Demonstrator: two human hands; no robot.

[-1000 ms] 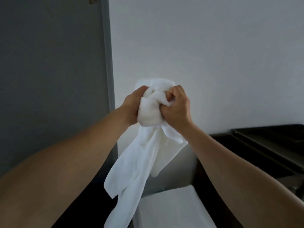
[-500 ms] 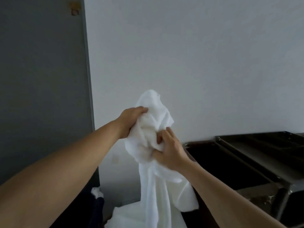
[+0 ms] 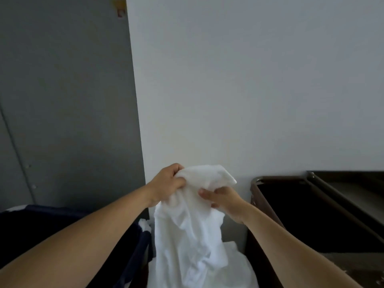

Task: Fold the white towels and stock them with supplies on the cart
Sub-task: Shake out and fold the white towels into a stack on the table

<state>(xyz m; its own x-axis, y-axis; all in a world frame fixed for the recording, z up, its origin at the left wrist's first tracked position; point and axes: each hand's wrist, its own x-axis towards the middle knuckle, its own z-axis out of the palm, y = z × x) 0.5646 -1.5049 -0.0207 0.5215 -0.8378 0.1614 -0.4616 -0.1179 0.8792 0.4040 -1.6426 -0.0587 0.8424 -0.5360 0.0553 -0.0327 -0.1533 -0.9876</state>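
Any fold begun now is risking going crooked — the left hand point(image 3: 168, 183), gripping the top bunch of the limp white terry towel point(image 3: 187, 235), and the right hand point(image 3: 225, 199), pinching an edge just lower, are holding no clear corner. The trailing end may be snagging on what seems white linen point(image 3: 239, 271) below. The towel is drooping wrinkled mid-scene, just left of the dark brown cart point(image 3: 257, 180).

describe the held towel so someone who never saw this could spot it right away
Find the pale wall and the dark cart at its foot on the right. Just left of the cart, the left hand and right hand grip the white towel at its bunched top, and it hangs crumpled below them. The other white cloth lies low beneath it, in no hand.
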